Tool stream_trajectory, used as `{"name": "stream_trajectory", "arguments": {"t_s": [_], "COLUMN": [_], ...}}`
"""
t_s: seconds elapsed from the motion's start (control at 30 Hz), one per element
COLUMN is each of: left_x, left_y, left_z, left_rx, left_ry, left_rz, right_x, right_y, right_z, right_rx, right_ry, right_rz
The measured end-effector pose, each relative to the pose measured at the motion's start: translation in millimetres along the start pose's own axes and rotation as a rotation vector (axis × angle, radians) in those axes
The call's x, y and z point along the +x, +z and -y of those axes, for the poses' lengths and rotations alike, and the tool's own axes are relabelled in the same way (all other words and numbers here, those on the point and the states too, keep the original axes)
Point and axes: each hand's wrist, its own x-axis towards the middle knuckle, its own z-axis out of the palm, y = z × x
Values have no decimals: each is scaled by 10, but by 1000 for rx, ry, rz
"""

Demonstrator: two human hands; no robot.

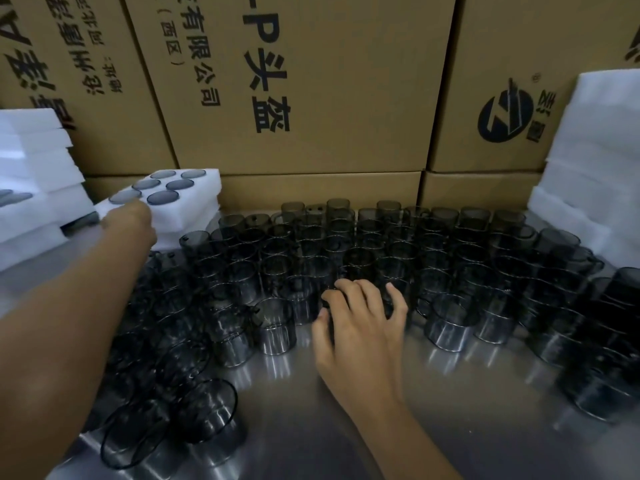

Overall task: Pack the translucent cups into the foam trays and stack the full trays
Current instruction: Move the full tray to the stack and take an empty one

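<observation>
Several smoky translucent cups (381, 244) stand packed together across the steel table (311, 393). At the back left, my left hand (133, 220) grips the near edge of a white foam tray (194, 202) whose round pockets hold several cups. That tray sits over a second foam layer. My right hand (360, 317) is at the middle, its fingers curled round the rim of one cup (332, 299) in the front row. The cup under that hand is mostly hidden.
More filled foam trays (31, 202) are stacked at the far left. A tall pile of white foam trays (595, 161) stands at the right. Brown printed cartons (311, 98) wall off the back. Bare steel lies along the front edge.
</observation>
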Motion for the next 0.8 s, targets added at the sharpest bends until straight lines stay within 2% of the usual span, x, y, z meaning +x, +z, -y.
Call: {"name": "stream_trajectory", "arguments": {"t_s": [0.03, 0.1, 0.13, 0.2, 0.47, 0.67, 0.8], "left_x": [-52, -245, -380, -745, -2174, -3248, -3911], "left_y": [-17, -7, -10, 1, 123, -113, -290], "left_z": [-49, -96, -153, -285, -426, -454, -393], "left_rx": [-13, -213, -311, -331, -333, -385, -518], "left_ry": [-58, -188, -219, -209, 171, 307, 325], "left_rz": [37, 72, 51, 58, 334, 493, 586], "right_x": [1, 4, 4, 2, -53, -392, -664], "right_y": [-4, -12, -14, -20, -186, -603, -1061], "right_z": [2, 2, 1, 0, 75, 1, -277], "right_rx": [-2, -3, 1, 15, 15, -85, -124], "right_ry": [-1, -2, 1, 10, -5, -232, -236], "right_rz": [-2, 0, 1, -4, 13, 280, 296]}}
